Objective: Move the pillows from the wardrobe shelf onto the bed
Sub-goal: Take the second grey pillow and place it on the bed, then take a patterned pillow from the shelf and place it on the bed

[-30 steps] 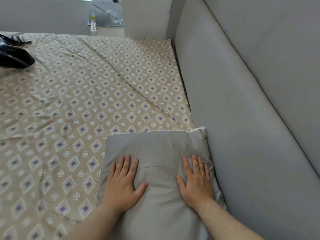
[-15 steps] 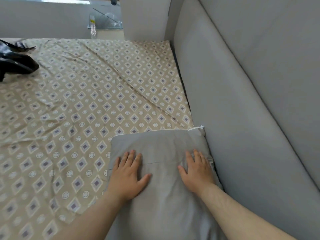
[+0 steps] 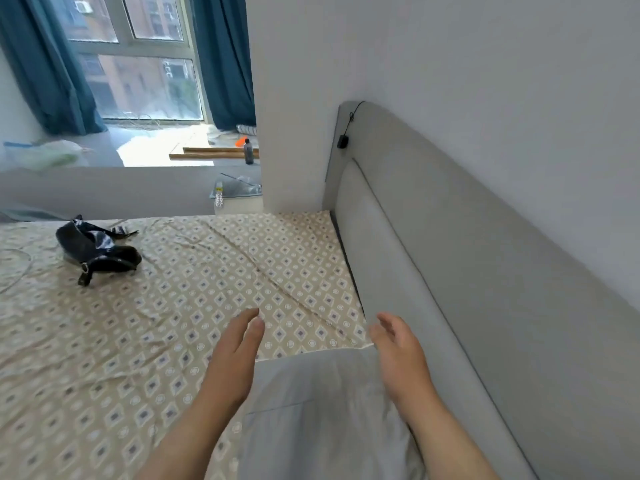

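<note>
A grey pillow (image 3: 322,410) lies flat on the bed (image 3: 138,341), at its near right corner against the grey padded headboard (image 3: 433,289). The bed has a beige sheet with a diamond pattern. My left hand (image 3: 235,355) hovers above the pillow's left edge, fingers apart, holding nothing. Over the pillow's right side, my right hand (image 3: 398,351) is also raised and empty, fingers loosely spread. Neither hand touches the pillow. No wardrobe is in view.
A black bag (image 3: 97,251) with a strap lies on the far left of the bed. Beyond the bed are a white pillar (image 3: 287,133), a window with blue curtains (image 3: 225,60) and a sill holding a dark bottle (image 3: 248,152) and wooden boards.
Both hands lifted off the pillow, where they had been pressing flat. My view tilted up, bringing the window, pillar and black bag into sight.
</note>
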Available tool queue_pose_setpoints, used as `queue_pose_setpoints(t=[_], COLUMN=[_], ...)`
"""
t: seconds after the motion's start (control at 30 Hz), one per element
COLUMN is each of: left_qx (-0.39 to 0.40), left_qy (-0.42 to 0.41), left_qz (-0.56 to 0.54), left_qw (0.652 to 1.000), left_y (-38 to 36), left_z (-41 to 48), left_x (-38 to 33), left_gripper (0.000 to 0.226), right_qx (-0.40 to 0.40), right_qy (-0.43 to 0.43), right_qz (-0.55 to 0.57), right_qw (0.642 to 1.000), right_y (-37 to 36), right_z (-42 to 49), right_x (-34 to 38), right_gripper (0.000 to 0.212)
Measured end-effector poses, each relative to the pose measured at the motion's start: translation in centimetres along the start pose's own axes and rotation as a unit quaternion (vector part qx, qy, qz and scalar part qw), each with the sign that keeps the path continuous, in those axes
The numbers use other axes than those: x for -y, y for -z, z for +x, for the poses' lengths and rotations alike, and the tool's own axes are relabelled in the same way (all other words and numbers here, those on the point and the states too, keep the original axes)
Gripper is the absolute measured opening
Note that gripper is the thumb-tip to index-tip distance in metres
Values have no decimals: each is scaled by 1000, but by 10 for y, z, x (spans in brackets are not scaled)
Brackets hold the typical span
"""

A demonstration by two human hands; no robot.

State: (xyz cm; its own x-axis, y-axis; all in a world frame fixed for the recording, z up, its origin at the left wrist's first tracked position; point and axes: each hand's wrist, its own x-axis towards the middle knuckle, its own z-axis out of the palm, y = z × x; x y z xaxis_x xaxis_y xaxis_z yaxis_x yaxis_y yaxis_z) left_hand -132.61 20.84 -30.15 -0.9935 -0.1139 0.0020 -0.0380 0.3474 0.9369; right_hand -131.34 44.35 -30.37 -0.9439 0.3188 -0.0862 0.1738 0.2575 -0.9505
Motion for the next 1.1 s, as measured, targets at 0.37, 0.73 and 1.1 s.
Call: queue_pose_setpoints(t=[0.37,0.73,1.1], left_qx=[110,345,609], left_qy=[-186,-287,-314], left_qz=[-119,-279,-342], left_qw=[969,849,643], left_y=[115,93,78], left_z=[-61,-214,-520], left_x=[-124,-222,-280], left_gripper=[47,51,47], right_qx=[-174,-415,-670], right_qy=[75,113,53], right_qz=[90,52,-4], right_qw=[978,901,740], right_y=[35,110,136], right_z=[-183,-441,-785], right_x=[145,192,184], right_gripper=[22,28,37])
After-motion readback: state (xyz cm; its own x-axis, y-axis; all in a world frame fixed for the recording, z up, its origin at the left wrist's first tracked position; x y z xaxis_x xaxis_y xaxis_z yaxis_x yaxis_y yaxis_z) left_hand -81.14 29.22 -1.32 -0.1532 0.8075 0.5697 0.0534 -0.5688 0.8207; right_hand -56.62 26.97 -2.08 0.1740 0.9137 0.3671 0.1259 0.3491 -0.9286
